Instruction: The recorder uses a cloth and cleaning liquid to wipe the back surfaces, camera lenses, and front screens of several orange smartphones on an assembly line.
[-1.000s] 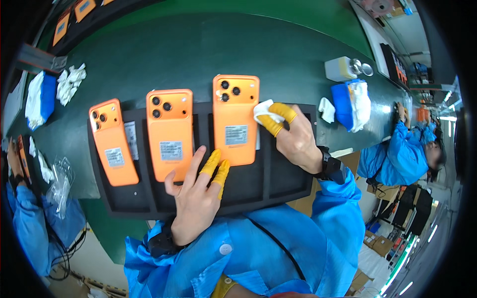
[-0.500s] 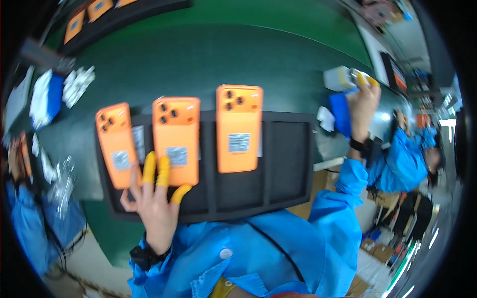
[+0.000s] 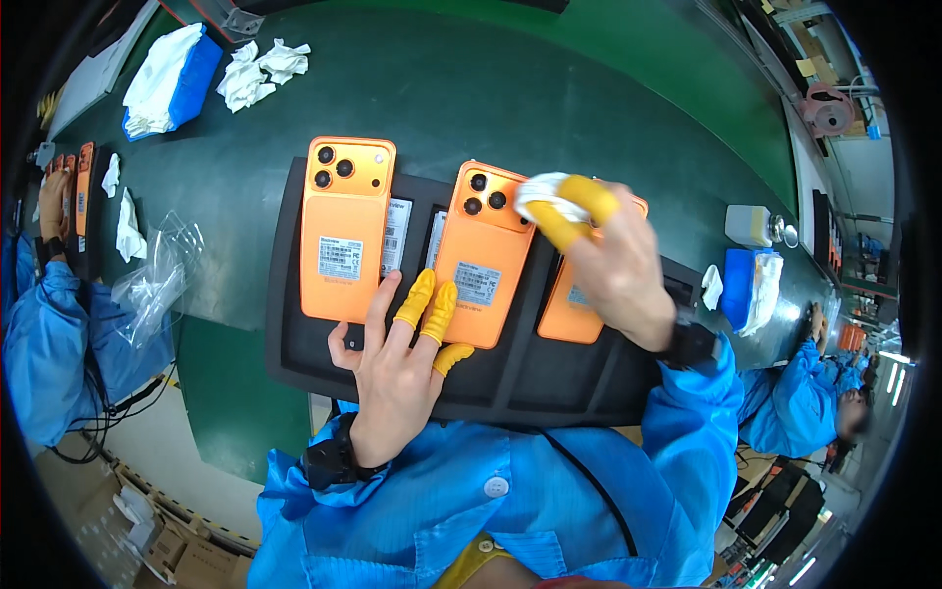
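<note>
Three orange smartphones lie back up on a black compartmented tray (image 3: 294, 363), each with a white label. My left hand (image 3: 400, 368), with yellow finger cots on several fingers, is spread at the lower left edge of the middle phone (image 3: 478, 255). The left phone (image 3: 343, 216) lies just above its fingers. My right hand (image 3: 618, 260), also in yellow finger cots, pinches a folded white wipe (image 3: 551, 196) at the camera end of the middle phone. Behind that hand the right phone (image 3: 569, 309) is partly hidden.
Crumpled white wipes (image 3: 257, 74) and a blue pack of wipes (image 3: 172, 83) are at the far left. A second blue pack (image 3: 751, 290) stands right, beside a white dispenser bottle (image 3: 751, 226). A clear plastic bag (image 3: 157, 280) lies left, near a co-worker's sleeve (image 3: 44, 304).
My right hand has come from the dispenser at the far right to the middle phone and now holds a white wipe. My left hand stays by the phones. The whole view has shifted.
</note>
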Demonstrator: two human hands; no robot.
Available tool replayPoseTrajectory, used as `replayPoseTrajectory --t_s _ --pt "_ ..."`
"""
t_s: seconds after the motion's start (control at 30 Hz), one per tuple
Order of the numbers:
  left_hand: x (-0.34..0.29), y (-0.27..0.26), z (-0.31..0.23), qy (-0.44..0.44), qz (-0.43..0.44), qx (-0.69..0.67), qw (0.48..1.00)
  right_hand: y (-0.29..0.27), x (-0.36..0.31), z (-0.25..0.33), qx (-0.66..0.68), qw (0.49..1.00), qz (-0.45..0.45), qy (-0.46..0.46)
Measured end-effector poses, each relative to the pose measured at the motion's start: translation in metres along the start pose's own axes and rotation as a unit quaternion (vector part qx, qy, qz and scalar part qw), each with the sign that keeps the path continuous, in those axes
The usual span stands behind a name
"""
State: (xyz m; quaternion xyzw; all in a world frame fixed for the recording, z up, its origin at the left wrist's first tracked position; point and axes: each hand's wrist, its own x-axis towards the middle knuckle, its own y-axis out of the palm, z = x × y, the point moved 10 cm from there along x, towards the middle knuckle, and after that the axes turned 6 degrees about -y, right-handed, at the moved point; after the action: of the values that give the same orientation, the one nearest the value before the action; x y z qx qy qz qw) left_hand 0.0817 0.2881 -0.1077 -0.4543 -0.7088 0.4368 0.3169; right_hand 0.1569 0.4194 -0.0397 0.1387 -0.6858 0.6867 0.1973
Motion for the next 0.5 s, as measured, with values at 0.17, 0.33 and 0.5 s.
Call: replayPoseTrajectory --t_s 0.17,0.33,0.5 --pt "0.002 0.001 -0.003 0.009 0.0 -0.03 0.999 0.03 0.014 0.001 0.023 0.998 0.061 0.012" --pt "0.001 0.003 0.0 0.009 0.014 -0.044 0.999 0.033 0.007 -0.001 0.02 0.998 0.063 0.019" --pt "0.001 0.003 0.002 0.001 0.013 -0.038 0.999 0.039 0.015 -0.001 0.021 0.997 0.067 0.019"
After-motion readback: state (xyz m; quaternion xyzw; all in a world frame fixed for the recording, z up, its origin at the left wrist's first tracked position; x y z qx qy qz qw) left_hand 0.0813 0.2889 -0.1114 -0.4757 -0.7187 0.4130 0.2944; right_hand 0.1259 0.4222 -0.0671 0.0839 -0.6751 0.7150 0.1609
